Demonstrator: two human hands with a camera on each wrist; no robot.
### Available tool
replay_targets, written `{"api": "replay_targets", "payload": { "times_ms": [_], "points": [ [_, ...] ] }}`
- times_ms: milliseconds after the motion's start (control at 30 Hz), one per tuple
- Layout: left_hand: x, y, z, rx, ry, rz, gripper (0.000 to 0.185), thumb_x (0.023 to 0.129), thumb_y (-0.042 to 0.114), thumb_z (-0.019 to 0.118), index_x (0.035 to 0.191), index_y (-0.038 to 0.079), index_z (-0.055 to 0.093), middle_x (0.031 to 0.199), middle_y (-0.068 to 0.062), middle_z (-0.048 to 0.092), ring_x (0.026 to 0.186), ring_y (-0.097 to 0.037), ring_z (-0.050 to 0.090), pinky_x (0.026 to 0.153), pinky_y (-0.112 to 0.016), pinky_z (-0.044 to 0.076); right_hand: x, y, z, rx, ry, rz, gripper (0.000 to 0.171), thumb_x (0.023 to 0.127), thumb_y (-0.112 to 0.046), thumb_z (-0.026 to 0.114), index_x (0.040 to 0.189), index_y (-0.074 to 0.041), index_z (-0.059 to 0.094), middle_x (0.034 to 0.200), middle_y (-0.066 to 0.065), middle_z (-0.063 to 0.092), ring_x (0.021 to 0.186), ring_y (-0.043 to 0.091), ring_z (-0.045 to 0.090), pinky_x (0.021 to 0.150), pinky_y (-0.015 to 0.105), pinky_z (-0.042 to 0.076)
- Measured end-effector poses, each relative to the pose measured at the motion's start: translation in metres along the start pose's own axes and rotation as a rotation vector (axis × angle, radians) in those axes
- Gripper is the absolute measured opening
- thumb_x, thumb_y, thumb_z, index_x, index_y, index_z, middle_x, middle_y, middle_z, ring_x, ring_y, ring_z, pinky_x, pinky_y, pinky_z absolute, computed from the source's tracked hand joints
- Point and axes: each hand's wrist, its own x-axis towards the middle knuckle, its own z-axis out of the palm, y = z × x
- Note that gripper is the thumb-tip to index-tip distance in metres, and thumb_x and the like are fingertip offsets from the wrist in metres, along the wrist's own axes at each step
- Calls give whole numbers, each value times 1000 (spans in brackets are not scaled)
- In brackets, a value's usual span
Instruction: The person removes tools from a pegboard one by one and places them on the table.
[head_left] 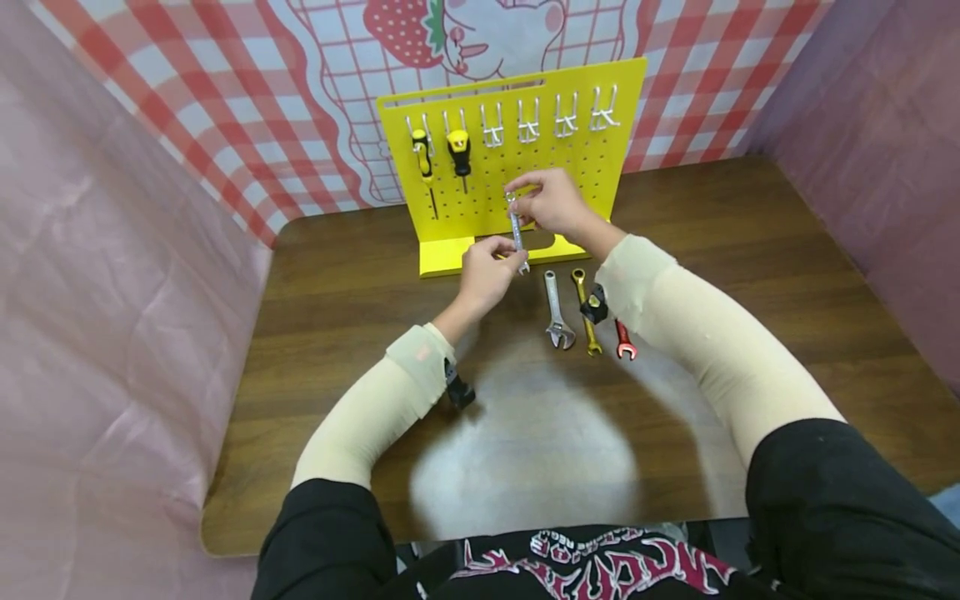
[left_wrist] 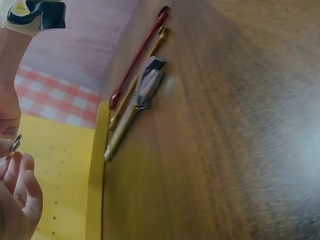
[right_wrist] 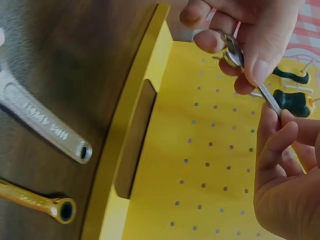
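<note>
In the head view, a small silver wrench (head_left: 517,232) stands nearly upright between both hands before the yellow pegboard (head_left: 491,200). My left hand (head_left: 485,271) pinches its lower part, just above the open jaw end. Up at the other end, my right hand (head_left: 553,202) grips it with thumb and fingers. The right wrist view shows the wrench's shaft (right_wrist: 268,97) running from the left hand (right_wrist: 255,42) to the right hand (right_wrist: 292,172). In the left wrist view only a bit of metal shows beside the left hand's fingers (left_wrist: 25,187).
An adjustable wrench (head_left: 556,310), a gold wrench (head_left: 586,312) and a red wrench (head_left: 625,340), partly hidden by the right wrist, lie on the wooden table (head_left: 337,333). Two yellow-black screwdrivers (head_left: 422,154) hang at the pegboard's left. Several metal hooks (head_left: 528,122) line its top.
</note>
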Motion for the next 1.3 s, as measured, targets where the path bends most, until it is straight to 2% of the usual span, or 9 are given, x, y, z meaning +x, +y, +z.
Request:
{"api": "replay_targets", "payload": {
  "times_ms": [100, 233, 333, 500, 700, 833, 933, 1067, 1300],
  "points": [
    [-4, -3, 2, 13, -27, -36, 12, 83, 12, 73, 88, 2, 71, 76, -5, 67, 61, -14, 62, 55, -25, 49, -3, 8, 2, 15, -16, 34, 26, 88, -2, 64, 114, -5, 67, 83, 14, 70, 59, 22, 64, 44, 25, 45],
    [-10, -11, 4, 22, -74, -93, 14, 83, 13, 74, 89, 1, 70, 75, -6, 67, 58, -14, 60, 52, -24, 49, -9, 21, 4, 20, -39, 73, 25, 88, -2, 64, 113, -5, 67, 83, 15, 70, 62, 25, 64, 50, 27, 50],
    [-19, -19, 7, 95, -104, -110, 14, 83, 17, 74, 88, 4, 71, 75, -3, 68, 58, -13, 59, 52, -24, 48, -14, 34, 8, 24, -64, 108, 25, 88, -2, 64, 113, -4, 67, 83, 14, 70, 63, 25, 66, 50, 27, 50],
    [-33, -29, 14, 238, -136, -102, 14, 81, 21, 77, 83, 7, 73, 71, 1, 69, 60, -9, 59, 55, -23, 47, -22, 55, 14, 2, -116, 166, 25, 88, -3, 66, 113, -2, 66, 79, 15, 69, 67, 31, 67, 47, 27, 46],
    [-42, -34, 18, 279, -187, -168, 15, 79, 20, 79, 80, 7, 71, 66, 2, 67, 53, -8, 59, 49, -24, 47, -29, 68, 21, -24, -142, 224, 22, 88, -4, 65, 110, -4, 66, 74, 12, 69, 62, 22, 67, 49, 27, 45],
    [-46, -36, 18, 312, -204, -199, 16, 79, 21, 79, 80, 8, 71, 64, 3, 66, 49, -9, 58, 47, -24, 46, -32, 69, 25, -17, -150, 238, 23, 88, 0, 64, 111, 2, 65, 74, 14, 68, 63, 27, 67, 46, 24, 44],
    [-49, -39, 18, 302, -209, -224, 15, 80, 20, 79, 80, 8, 70, 62, 3, 65, 45, -10, 57, 44, -24, 46, -33, 70, 28, -6, -152, 241, 24, 87, 1, 64, 111, 3, 65, 76, 15, 68, 66, 30, 67, 46, 24, 47],
    [-50, -43, 16, 256, -239, -259, 14, 80, 17, 78, 82, 7, 68, 64, 3, 66, 43, -12, 57, 41, -25, 47, -30, 72, 30, -4, -152, 235, 24, 87, 1, 64, 110, 3, 65, 75, 14, 68, 63, 26, 67, 49, 26, 50],
    [-51, -43, 11, 229, -323, -251, 16, 78, 10, 78, 90, 3, 69, 72, -1, 69, 47, -13, 59, 45, -25, 49, -29, 79, 29, 9, -117, 238, 24, 86, 3, 65, 110, 5, 64, 74, 14, 68, 59, 20, 66, 48, 26, 50]
  ]
}}
